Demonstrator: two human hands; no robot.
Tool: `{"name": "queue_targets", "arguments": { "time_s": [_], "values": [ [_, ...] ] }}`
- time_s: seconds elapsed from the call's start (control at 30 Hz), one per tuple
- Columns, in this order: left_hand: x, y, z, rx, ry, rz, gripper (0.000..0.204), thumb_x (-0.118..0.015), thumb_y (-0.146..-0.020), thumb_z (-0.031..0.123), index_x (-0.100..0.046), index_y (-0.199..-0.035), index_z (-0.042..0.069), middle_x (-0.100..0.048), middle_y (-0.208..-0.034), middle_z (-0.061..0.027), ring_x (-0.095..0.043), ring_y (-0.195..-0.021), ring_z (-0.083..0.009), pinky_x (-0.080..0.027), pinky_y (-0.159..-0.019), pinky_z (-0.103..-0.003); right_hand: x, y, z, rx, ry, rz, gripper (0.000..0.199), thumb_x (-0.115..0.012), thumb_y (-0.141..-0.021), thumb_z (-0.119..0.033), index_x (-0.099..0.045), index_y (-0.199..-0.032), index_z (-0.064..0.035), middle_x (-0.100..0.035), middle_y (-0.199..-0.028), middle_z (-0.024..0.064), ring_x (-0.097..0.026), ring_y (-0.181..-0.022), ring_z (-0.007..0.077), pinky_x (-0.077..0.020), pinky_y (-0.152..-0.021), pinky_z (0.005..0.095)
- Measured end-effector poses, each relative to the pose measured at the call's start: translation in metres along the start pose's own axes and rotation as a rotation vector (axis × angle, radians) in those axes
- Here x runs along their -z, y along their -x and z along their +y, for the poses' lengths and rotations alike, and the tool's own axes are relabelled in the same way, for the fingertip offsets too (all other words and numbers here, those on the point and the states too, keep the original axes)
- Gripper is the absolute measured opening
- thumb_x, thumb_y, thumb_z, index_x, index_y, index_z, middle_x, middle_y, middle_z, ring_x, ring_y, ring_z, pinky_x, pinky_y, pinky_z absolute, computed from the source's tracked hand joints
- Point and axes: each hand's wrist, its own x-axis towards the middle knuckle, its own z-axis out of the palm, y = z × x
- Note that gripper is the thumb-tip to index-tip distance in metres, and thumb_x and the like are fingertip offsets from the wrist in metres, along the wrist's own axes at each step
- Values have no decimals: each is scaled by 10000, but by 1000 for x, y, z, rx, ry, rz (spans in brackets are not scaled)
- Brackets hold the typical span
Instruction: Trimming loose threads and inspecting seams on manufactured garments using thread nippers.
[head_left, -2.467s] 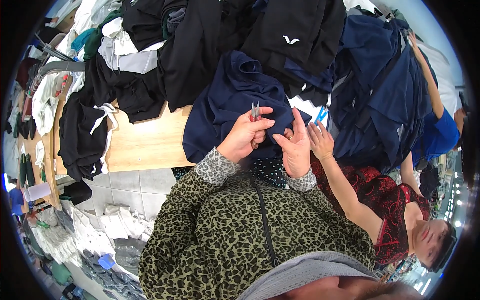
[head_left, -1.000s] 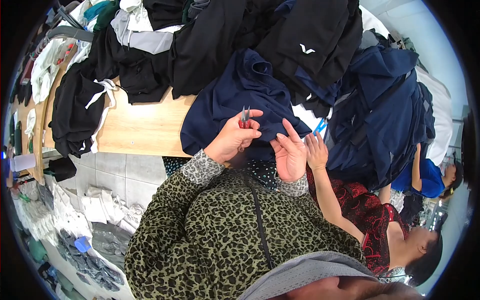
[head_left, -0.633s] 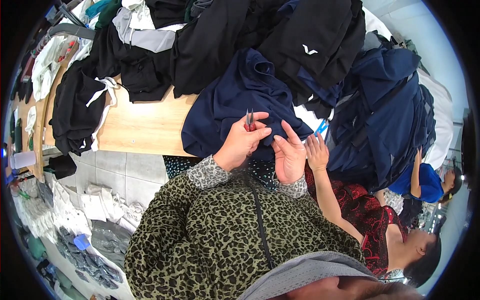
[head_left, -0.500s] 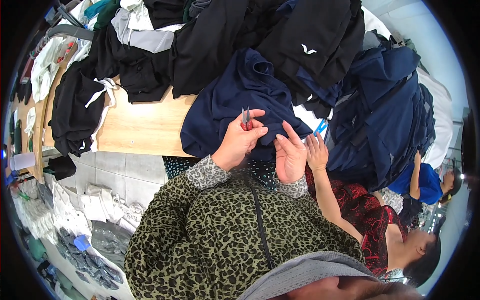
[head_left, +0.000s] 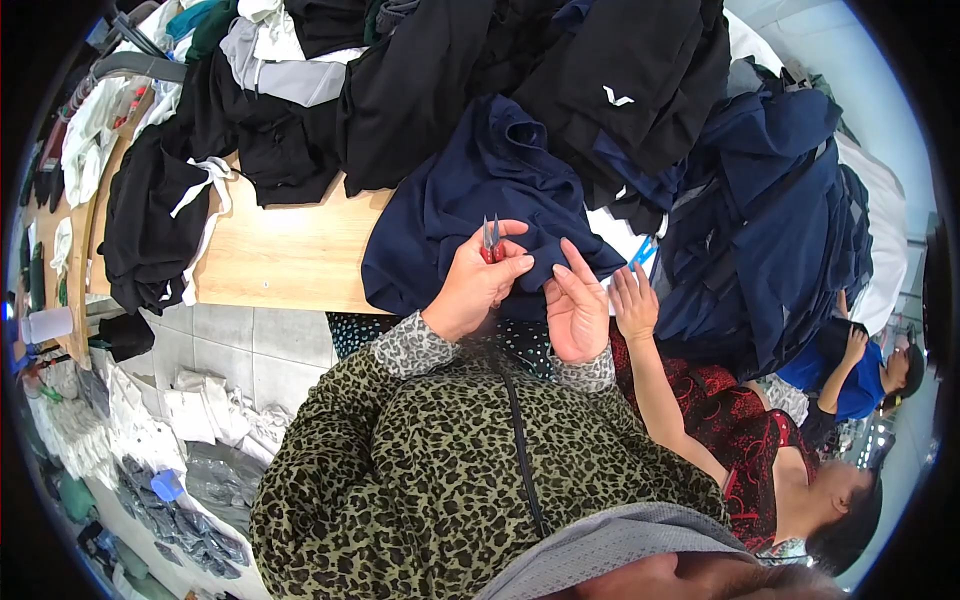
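Note:
My left hand (head_left: 475,282) is closed around small thread snips (head_left: 491,243) with red handles, their two pointed blades sticking up past the fingers. Its thumb and forefinger rest at the near edge of a navy garment (head_left: 450,225) spread over the table. Close beside it on the right, my right hand (head_left: 580,320) pinches that edge between its fingertips, the palm partly turned up. The exact spot between the fingers is too small to make out. The garment's round opening lies toward the far side.
Black garments (head_left: 410,100) heap along the far side of the wooden table (head_left: 290,250). A navy pile (head_left: 760,230) stands at the right. Close on my right a co-worker's hand (head_left: 636,305) rests near blue-handled snips (head_left: 643,252). Another person in blue (head_left: 860,385) is farther off.
My right hand has shifted very slightly left along the edge; my left hand stays put with the snips. The farther person in blue has moved an arm.

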Motion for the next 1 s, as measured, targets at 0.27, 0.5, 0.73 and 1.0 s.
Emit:
{"name": "queue_targets", "arguments": {
  "time_s": [0.27,0.5,0.73,1.0],
  "values": [
    [-4,1,0,-4,-28,-27,374,-646,-794,-6,-494,-1134,32,-558,-783,-12,-416,-465,-29,-317,-389,-170,-10,1,0,87,132,93,500,-595,-792,78,-446,-1268,49,-554,-825,16,-518,-754,76,-420,-719,197],
    [-3,1,0,57,38,-12,369,-642,-797,-9,-497,-1134,32,-557,-774,-3,-400,-461,-27,-305,-393,-179,-9,1,2,90,151,116,528,-604,-780,81,-437,-1281,47,-496,-745,-14,-469,-694,60,-398,-683,188],
    [-1,-1,-2,102,94,-5,375,-649,-793,0,-496,-1134,31,-555,-768,0,-392,-464,-26,-298,-397,-180,-6,0,1,71,140,100,506,-587,-790,84,-444,-1273,46,-534,-801,3,-486,-722,62,-406,-695,195],
    [-2,0,-2,120,111,-15,356,-633,-811,19,-492,-1138,30,-556,-768,2,-395,-470,-29,-299,-402,-182,-3,0,1,44,101,94,473,-566,-816,71,-439,-1271,49,-550,-1072,51,-508,-835,68,-424,-748,208]
  ]
}}
